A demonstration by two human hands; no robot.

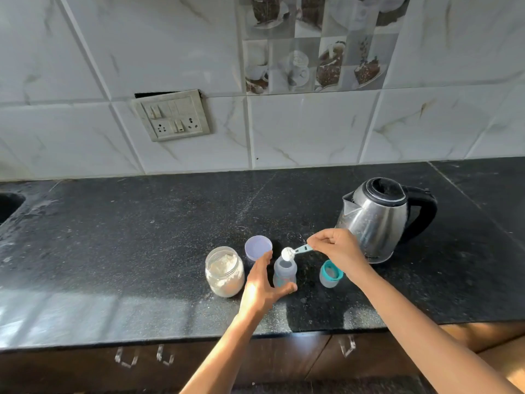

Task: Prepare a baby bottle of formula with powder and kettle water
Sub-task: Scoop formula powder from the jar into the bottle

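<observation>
A clear baby bottle (285, 272) with no cap stands on the black counter (142, 237). My left hand (262, 285) curls around its left side and base. My right hand (339, 251) pinches the handle of a small scoop (292, 252) heaped with white powder, held right over the bottle's mouth. An open jar of white powder (225, 271) stands to the left of the bottle, and its lilac lid (258, 247) lies behind. The bottle's teal-ringed cap (330, 273) stands to the right. A steel kettle (377, 220) with a black handle stands at the back right.
A sink (8, 204) cuts into the counter at the far left. A switch and socket plate (173, 115) is on the tiled wall behind. Cabinet doors with handles (348, 346) run below the counter's front edge.
</observation>
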